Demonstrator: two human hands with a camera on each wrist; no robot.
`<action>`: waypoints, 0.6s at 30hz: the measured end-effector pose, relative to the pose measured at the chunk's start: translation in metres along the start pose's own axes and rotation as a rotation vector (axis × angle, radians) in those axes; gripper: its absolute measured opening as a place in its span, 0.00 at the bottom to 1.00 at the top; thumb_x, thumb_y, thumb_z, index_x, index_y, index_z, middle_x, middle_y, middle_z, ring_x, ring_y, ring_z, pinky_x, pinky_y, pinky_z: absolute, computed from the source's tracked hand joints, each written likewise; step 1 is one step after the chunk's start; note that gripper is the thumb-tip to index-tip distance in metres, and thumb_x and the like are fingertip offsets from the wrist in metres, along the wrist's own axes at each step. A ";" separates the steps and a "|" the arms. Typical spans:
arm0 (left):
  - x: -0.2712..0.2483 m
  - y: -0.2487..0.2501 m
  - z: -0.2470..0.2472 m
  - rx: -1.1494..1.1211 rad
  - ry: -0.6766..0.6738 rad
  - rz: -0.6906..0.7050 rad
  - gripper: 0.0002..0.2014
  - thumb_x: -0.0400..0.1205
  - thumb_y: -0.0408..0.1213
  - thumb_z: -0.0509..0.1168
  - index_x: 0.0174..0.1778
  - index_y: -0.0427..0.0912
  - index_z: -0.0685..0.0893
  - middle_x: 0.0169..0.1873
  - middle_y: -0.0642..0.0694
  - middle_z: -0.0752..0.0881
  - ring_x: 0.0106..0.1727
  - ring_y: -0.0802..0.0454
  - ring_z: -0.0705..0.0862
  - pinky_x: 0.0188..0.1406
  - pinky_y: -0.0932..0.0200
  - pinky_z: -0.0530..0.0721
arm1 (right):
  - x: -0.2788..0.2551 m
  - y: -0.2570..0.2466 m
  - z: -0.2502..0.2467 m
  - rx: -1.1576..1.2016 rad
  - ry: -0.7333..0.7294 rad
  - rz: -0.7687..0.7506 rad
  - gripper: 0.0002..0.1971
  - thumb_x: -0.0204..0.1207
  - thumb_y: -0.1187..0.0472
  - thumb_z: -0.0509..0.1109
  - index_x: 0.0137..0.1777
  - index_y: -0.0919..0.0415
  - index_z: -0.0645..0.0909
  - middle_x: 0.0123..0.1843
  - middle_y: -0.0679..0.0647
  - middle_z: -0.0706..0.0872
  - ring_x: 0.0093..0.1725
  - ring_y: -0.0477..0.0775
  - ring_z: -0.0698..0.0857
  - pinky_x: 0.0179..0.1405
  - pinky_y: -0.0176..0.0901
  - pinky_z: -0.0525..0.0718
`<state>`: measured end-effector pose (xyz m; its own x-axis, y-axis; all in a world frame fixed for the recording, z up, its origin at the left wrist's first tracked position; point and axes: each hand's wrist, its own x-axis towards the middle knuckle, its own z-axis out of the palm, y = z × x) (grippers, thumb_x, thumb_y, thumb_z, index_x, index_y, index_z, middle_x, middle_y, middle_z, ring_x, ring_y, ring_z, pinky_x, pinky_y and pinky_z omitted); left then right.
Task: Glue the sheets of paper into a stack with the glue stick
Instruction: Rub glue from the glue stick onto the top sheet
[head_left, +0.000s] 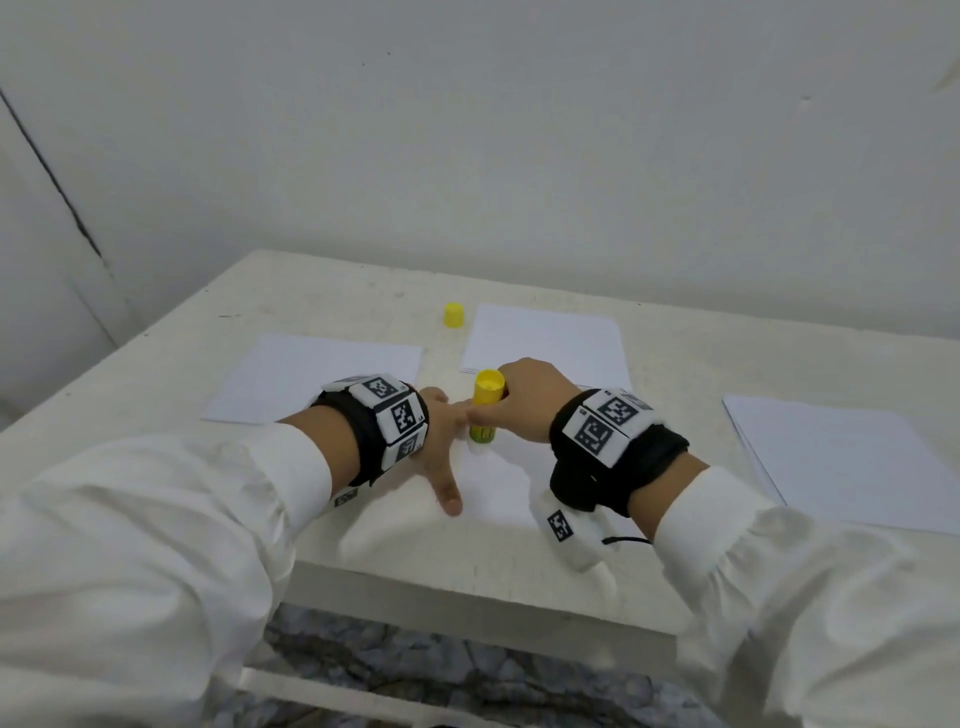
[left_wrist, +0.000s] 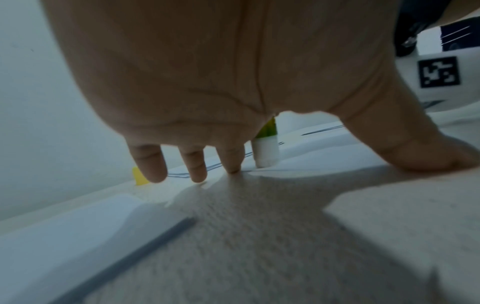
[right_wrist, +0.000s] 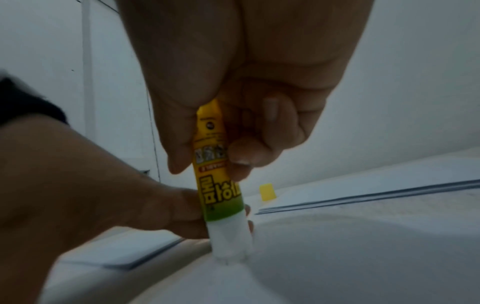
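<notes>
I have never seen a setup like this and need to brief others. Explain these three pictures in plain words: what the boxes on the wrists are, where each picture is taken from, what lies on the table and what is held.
No machine here: a person in white sleeves works with bare hands. The black bands with chequered squares on the wrists carry cameras. The wide picture comes from a camera on the head; the other two look along each hand from the wrist.

The right hand grips a yellow glue stick, upright, its white glue end pressed onto the near sheet of paper. The left hand lies spread on that sheet, fingers straight, holding it flat.

On the pale table also lie a sheet at the left, one further back, a pile at the right, and the stick's yellow cap, standing by itself.
</notes>
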<state>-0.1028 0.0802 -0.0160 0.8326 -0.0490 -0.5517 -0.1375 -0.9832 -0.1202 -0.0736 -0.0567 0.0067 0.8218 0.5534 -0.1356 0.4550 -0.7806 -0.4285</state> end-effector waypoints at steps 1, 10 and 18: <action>0.000 0.001 0.000 0.015 -0.007 0.018 0.58 0.57 0.69 0.76 0.80 0.62 0.52 0.77 0.44 0.63 0.79 0.40 0.59 0.75 0.39 0.65 | -0.006 -0.001 0.002 0.014 -0.011 -0.021 0.19 0.72 0.44 0.72 0.37 0.61 0.78 0.33 0.51 0.77 0.35 0.50 0.77 0.29 0.39 0.70; 0.004 0.004 -0.001 0.097 -0.015 0.029 0.66 0.57 0.72 0.74 0.83 0.57 0.41 0.83 0.56 0.49 0.83 0.43 0.48 0.78 0.38 0.57 | -0.056 -0.007 0.001 0.010 -0.073 -0.090 0.19 0.73 0.47 0.73 0.28 0.53 0.70 0.29 0.47 0.74 0.30 0.43 0.73 0.30 0.36 0.70; 0.002 0.007 -0.006 0.099 -0.012 0.023 0.65 0.59 0.69 0.75 0.84 0.52 0.42 0.84 0.53 0.47 0.83 0.44 0.50 0.79 0.42 0.55 | -0.091 0.043 -0.014 0.021 -0.010 0.041 0.18 0.71 0.46 0.74 0.36 0.61 0.76 0.34 0.51 0.78 0.37 0.50 0.77 0.34 0.40 0.73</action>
<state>-0.0987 0.0726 -0.0136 0.8224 -0.0687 -0.5647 -0.2091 -0.9597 -0.1878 -0.1244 -0.1447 0.0131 0.8361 0.5243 -0.1617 0.4140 -0.7963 -0.4410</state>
